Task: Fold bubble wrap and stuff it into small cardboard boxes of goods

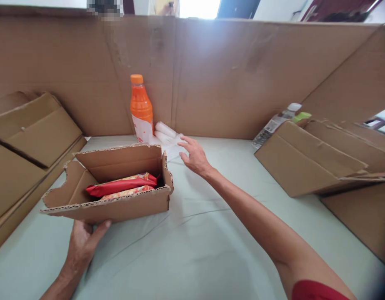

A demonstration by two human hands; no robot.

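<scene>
While the left hand (84,238) touches the open box (126,209) at its near side, grip hidden, the right hand (195,156), fingers parted, seems to reach for the rolled plastic (165,132) behind this box; grasping would require closing fingers.

1. Open carton (133,208): corrugated cardboard, matt; cut rims rough, fluting exposed.
2. Packets (123,186): plastic-looking film, glossy red, creased.
3. Orange drink bottle (141,104): smooth plastic, shiny.
4. Rolled film (165,132): thin, translucent plastic.
5. Pale green sheet (211,233): cloth-like, matt, wrinkled.
6. Clear bottle (272,127): transparent plastic, glossy.
7. Back panel (217,75): matt cardboard, scuffed, creased.
</scene>
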